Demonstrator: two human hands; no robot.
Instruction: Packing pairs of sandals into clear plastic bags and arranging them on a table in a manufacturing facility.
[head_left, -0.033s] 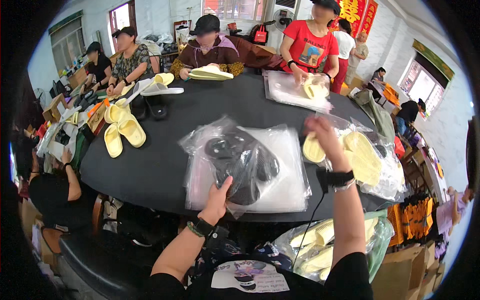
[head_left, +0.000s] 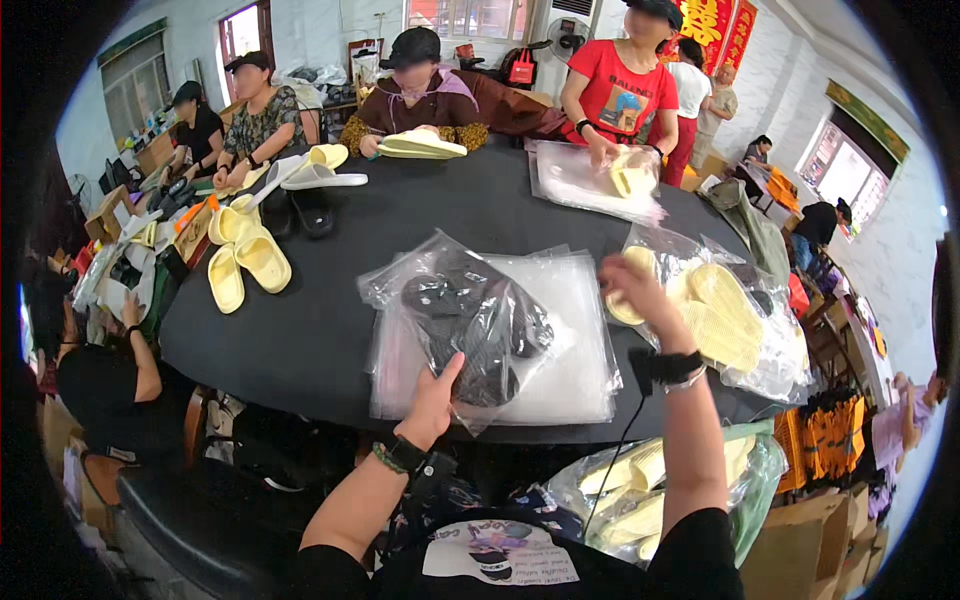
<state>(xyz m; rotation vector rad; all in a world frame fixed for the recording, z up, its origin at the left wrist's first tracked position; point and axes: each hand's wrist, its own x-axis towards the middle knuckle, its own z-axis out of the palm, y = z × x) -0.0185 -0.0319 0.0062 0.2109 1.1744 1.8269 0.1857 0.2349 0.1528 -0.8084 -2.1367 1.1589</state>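
Observation:
A pair of black slippers lies inside a clear plastic bag, on a stack of flat clear plastic bags at the table's near edge. My left hand grips the lower edge of the bagged slippers, thumb on top and the other fingers hidden beneath. My right hand is raised to the right of the stack, in front of a bagged yellow slipper; motion smears its fingers. Beside it lies a pile of yellow slippers in clear bags.
Loose yellow slippers and a black slipper lie on the dark table, left. Across it, one person holds pale yellow slippers; another handles slippers over plastic bags. More bagged yellow slippers sit below the near edge, right.
My right hand has moved slightly left and down. The bagged black slippers have shifted a little to the left under my left hand, which keeps its grip.

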